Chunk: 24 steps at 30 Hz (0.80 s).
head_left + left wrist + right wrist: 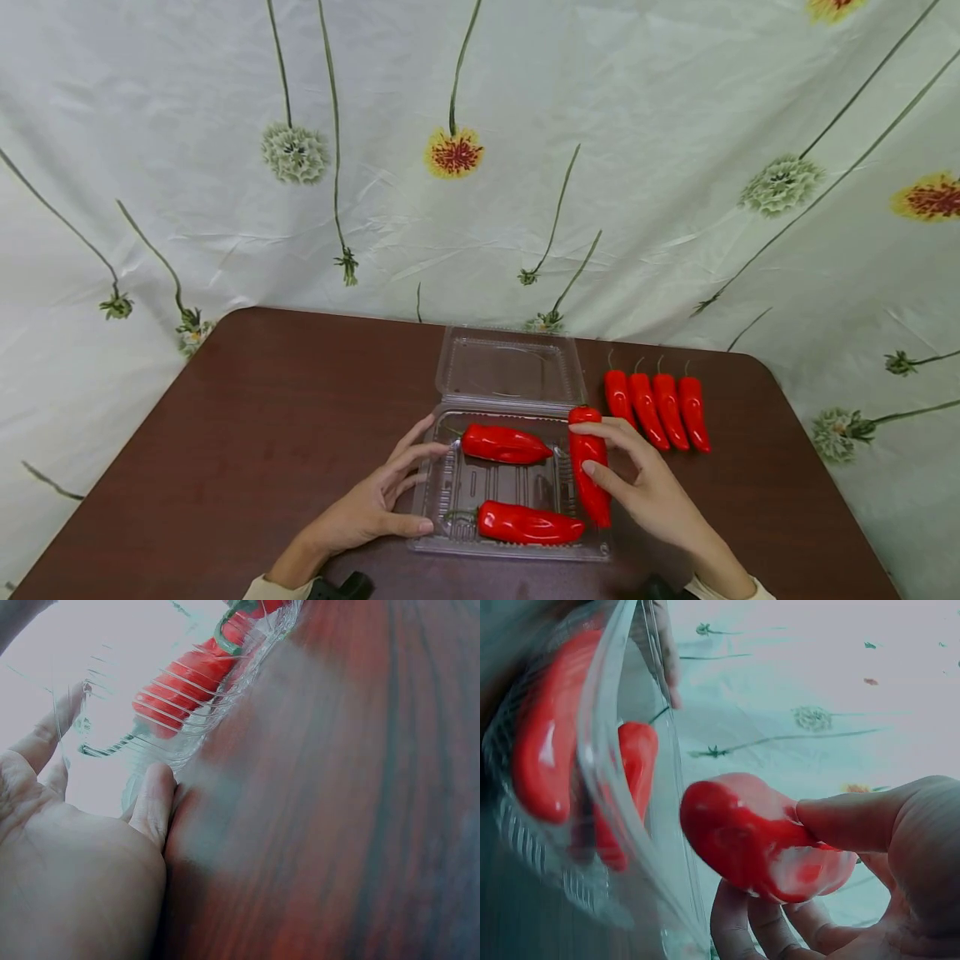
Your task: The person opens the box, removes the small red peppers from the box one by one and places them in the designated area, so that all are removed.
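A clear plastic clamshell box point(450, 546) lies open on the brown table, lid point(510, 367) tipped back. Two red peppers lie in it: one at the far side point(504, 444), one at the near side point(528, 524) point(184, 686). My right hand point(637, 475) holds a third red pepper point(588, 467) point(757, 847) between thumb and fingers over the box's right edge. My left hand point(382, 500) rests against the box's left rim, thumb point(154, 802) at the near corner and fingers point(423, 442) on the far part of the rim.
Several more red peppers point(656, 408) lie in a row on the table right of the box. A flowered cloth point(480, 167) hangs behind the table. The brown table top point(262, 433) stretches out to the left.
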Tool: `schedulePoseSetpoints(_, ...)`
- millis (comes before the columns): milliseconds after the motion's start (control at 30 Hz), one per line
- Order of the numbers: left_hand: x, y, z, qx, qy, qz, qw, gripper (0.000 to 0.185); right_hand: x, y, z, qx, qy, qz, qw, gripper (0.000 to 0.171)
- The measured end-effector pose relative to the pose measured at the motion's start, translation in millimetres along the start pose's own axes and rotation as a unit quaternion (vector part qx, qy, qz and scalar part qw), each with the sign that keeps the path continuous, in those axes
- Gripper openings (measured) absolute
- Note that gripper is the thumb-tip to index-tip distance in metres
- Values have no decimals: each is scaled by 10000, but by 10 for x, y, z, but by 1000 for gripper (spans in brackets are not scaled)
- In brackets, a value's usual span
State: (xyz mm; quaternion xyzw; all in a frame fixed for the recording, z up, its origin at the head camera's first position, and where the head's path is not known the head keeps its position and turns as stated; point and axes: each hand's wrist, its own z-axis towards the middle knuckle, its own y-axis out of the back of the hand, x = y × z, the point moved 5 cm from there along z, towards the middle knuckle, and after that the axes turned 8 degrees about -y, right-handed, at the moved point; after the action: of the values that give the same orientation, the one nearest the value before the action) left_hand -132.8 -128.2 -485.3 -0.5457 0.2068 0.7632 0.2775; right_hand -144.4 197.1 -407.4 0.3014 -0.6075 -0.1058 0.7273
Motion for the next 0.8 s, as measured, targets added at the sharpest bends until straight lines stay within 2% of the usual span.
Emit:
schedulePoseSetpoints(200, 4, 2, 9, -12, 52, 9, 10000, 76, -70, 138, -58, -178, -5, -21, 9998, 47)
schedulePoseSetpoints(467, 5, 14, 3, -41, 127, 67, 9999, 77, -185, 286, -130, -249, -411, -190, 9987, 57)
schedulePoseSetpoints(700, 6, 9, 6, -24, 42, 89, 9999, 76, -247, 344, -149, -131, -66, -749, 9971, 66)
schedulePoseSetpoints(800, 6, 8, 5, -29, 62, 67, 10000, 76, -297, 337, -151, 86, -76, -992, 9950, 69)
